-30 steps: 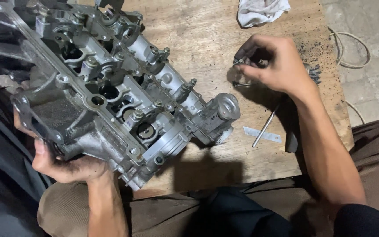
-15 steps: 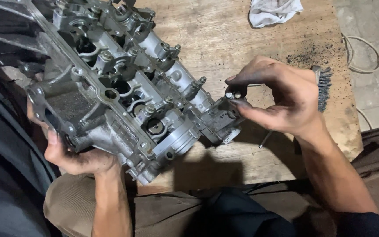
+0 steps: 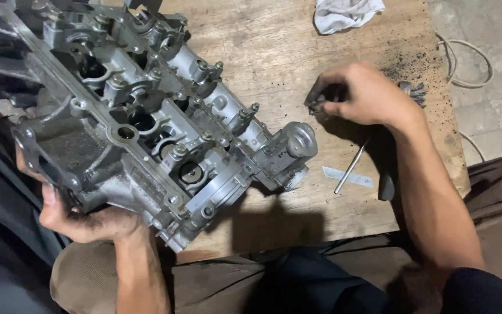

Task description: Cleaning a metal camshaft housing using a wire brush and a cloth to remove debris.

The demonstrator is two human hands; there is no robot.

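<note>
Right hand (image 3: 362, 96) back on the tabletop (image 3: 274, 52), away from the cylinder head (image 3: 146, 122).
Its fingers pinch small dark parts (image 3: 319, 103); left hand (image 3: 85, 218) grips the head's lower end.

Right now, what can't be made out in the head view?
- Small dark part at the right hand: curled fingers cover most of it, so its kind is unclear.
- Cylinder head: top and left edges of the frame cut it off.
- Left hand: fingers hidden under the casting.
- White rag: cropped by the top edge.
- Wire brush: mostly behind the right wrist.
- Thin metal rod: too small to identify the tool.
</note>
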